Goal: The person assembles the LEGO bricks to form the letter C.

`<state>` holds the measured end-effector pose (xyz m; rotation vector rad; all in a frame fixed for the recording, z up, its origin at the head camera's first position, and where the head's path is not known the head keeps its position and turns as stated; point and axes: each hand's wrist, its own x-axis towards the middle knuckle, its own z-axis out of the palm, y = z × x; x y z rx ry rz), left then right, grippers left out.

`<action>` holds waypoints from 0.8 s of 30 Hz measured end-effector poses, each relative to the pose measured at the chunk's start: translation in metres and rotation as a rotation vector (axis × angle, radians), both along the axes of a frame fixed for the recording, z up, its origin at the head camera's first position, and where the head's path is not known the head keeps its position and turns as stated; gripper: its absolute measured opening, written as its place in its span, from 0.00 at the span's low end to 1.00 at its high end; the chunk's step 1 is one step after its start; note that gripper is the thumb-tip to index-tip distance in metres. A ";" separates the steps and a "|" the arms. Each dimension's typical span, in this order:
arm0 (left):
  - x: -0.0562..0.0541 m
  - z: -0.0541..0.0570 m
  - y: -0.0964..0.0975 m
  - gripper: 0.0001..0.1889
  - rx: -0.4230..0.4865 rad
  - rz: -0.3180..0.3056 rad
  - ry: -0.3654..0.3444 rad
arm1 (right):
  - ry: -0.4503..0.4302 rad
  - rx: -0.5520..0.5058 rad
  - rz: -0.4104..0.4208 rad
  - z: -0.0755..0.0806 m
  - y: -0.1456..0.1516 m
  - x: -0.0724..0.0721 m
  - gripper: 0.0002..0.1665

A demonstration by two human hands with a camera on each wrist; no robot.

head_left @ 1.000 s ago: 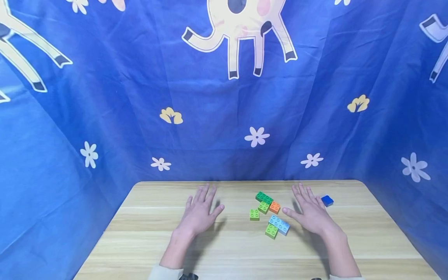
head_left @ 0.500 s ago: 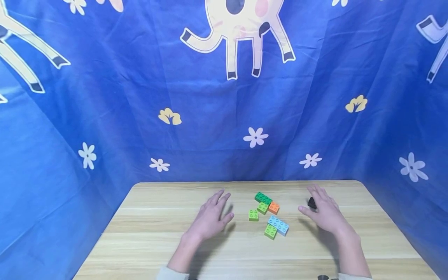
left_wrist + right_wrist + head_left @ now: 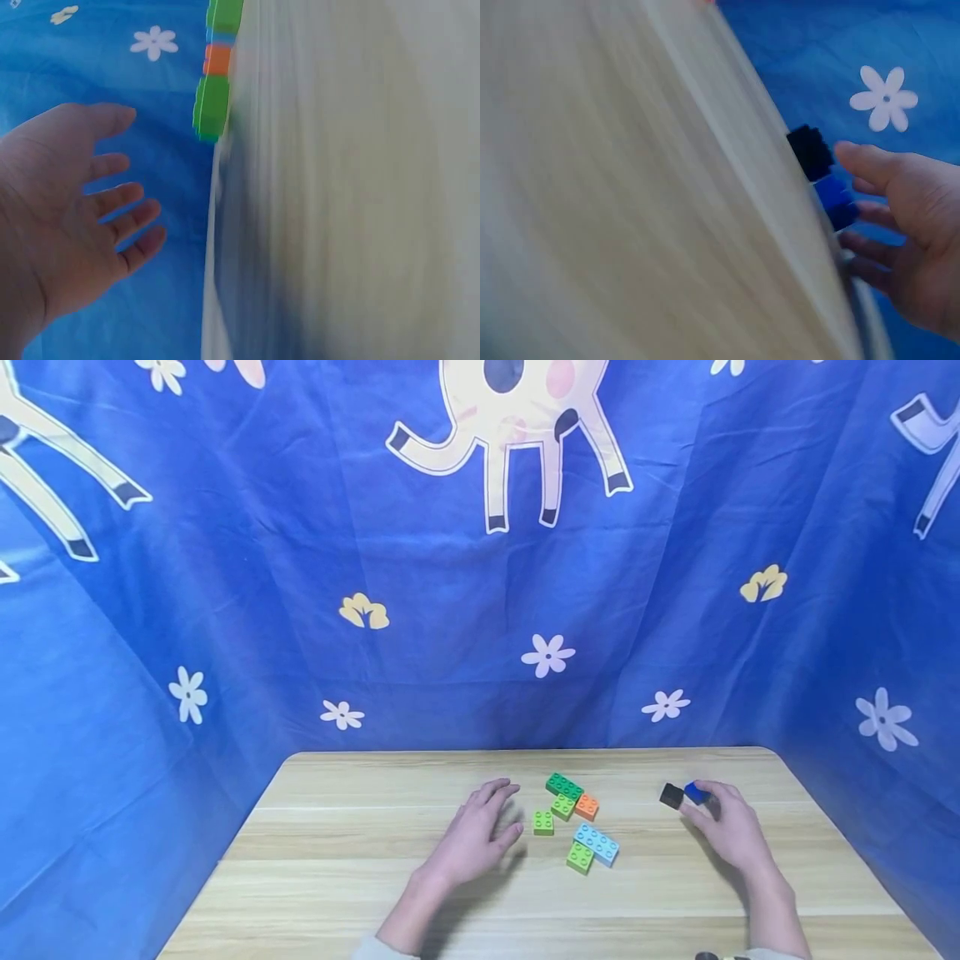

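Observation:
At the right of the head view, my right hand (image 3: 737, 833) reaches around a blue brick (image 3: 696, 792), its thumb and fingers apart. A black brick (image 3: 672, 796) stands just left of the blue one, near the thumb tip. In the right wrist view the fingers are beside the blue brick (image 3: 835, 202) and the thumb lies close to the black brick (image 3: 811, 152); whether they touch is unclear. My left hand (image 3: 471, 839) hovers above the table with relaxed fingers, holding nothing. Nearest to it is a light green brick (image 3: 543, 823).
Mid-table, a dark green brick (image 3: 564, 786), a light green brick (image 3: 563, 807) and an orange brick (image 3: 587, 807) lie close together. Nearer me, a light blue brick (image 3: 597, 844) adjoins another light green brick (image 3: 580, 857). A blue curtain (image 3: 450, 693) surrounds the wooden table (image 3: 315, 860).
My right hand has moved right, from beside the middle bricks to the blue brick, uncovering the black brick. My left hand has moved right toward the middle bricks, its fingers more bent.

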<state>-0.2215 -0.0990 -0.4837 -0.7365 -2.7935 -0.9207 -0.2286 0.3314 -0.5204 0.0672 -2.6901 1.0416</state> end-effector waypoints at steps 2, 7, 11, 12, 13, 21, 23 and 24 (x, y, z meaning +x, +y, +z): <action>0.001 -0.001 0.005 0.32 0.037 -0.020 -0.005 | 0.027 -0.055 -0.027 -0.008 0.001 -0.001 0.33; 0.002 -0.006 0.016 0.27 0.207 -0.128 -0.115 | 0.068 -0.144 -0.100 -0.021 0.003 -0.002 0.24; 0.000 -0.014 0.026 0.19 0.408 -0.204 -0.330 | 0.050 -0.161 -0.153 -0.023 0.003 -0.002 0.23; 0.000 -0.016 0.029 0.18 0.453 -0.210 -0.383 | 0.043 -0.170 -0.162 -0.023 0.003 -0.002 0.23; 0.000 -0.018 0.032 0.17 0.497 -0.216 -0.427 | 0.037 -0.178 -0.169 -0.022 0.003 -0.003 0.23; -0.010 -0.040 0.065 0.14 0.747 -0.155 -0.578 | 0.061 -0.175 -0.212 -0.026 -0.004 -0.006 0.25; -0.012 -0.045 0.073 0.13 0.773 -0.112 -0.560 | 0.071 -0.158 -0.217 -0.028 -0.006 -0.007 0.26; -0.013 -0.047 0.077 0.12 0.778 -0.092 -0.547 | 0.074 -0.156 -0.219 -0.029 -0.007 -0.007 0.26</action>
